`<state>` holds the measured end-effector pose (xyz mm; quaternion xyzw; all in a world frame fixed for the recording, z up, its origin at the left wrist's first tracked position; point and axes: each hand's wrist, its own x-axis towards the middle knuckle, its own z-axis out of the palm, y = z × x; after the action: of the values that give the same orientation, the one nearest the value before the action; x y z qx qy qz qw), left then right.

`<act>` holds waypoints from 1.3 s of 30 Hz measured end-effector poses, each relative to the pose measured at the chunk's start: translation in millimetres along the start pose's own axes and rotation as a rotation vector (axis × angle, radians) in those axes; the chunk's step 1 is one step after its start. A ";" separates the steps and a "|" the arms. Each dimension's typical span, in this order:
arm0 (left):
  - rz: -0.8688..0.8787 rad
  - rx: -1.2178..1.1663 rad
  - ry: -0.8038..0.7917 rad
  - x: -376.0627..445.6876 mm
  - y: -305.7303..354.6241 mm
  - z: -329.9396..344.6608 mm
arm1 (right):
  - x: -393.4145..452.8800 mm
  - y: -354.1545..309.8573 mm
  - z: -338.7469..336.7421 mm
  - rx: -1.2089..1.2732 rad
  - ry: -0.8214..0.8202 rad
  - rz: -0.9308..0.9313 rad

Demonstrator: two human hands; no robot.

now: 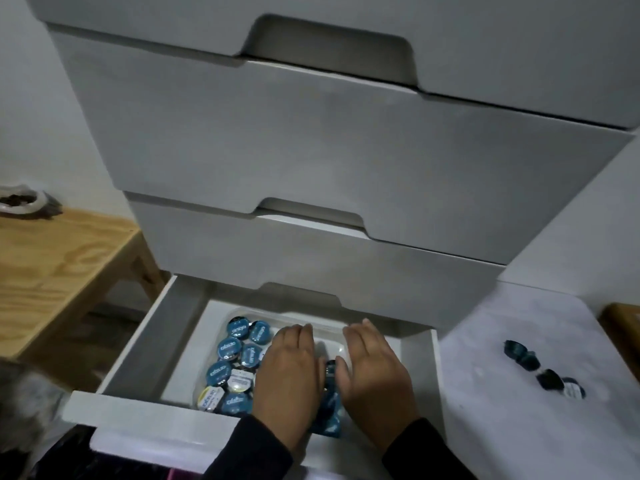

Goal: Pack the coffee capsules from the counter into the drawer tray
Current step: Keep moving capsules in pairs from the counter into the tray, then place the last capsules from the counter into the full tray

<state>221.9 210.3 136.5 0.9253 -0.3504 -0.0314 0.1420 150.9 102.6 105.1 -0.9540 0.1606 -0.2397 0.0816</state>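
Note:
The bottom drawer stands pulled out, with a clear plastic tray inside. Several blue-lidded coffee capsules lie lid-up in the tray's left half, among them a white and a yellow one. My left hand and my right hand are both flat in the tray with fingers stretched forward. A row of blue capsules lies in the narrow gap between them, touching both hands. Several dark capsules lie loose on the white counter to the right.
Closed grey drawers overhang the back of the open drawer. A wooden table stands at the left with a pale dish on it. A brown object sits at the counter's right edge.

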 end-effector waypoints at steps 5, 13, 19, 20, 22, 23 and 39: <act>0.005 -0.051 0.021 -0.1 59.9 14.9 | -19.4 53.4 -31.6 0.013 0.049 0.009; 0.120 -0.234 0.077 -8.5 200.6 76.2 | -62.1 186.2 -87.0 -0.011 0.106 0.082; 0.074 -0.251 -0.058 -9.2 280.2 115.7 | -104.6 279.7 -105.9 -0.058 -0.034 0.188; 0.078 -0.252 -0.073 -7.0 286.9 122.7 | -109.2 292.7 -107.6 -0.050 -0.071 0.226; 0.081 -0.267 -0.102 1.0 296.9 135.9 | -114.6 315.6 -107.8 -0.032 -0.129 0.313; 0.079 -0.276 -0.117 6.5 300.8 142.7 | -115.5 324.9 -107.1 -0.024 -0.146 0.351; -0.096 -0.635 -0.429 130.9 350.4 208.1 | -55.1 408.7 -54.7 0.147 -0.420 0.553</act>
<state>63.6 -176.1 42.4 0.8230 -0.3015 -0.3379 0.3430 -30.8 -264.9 34.0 -0.8945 0.3749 -0.0180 0.2428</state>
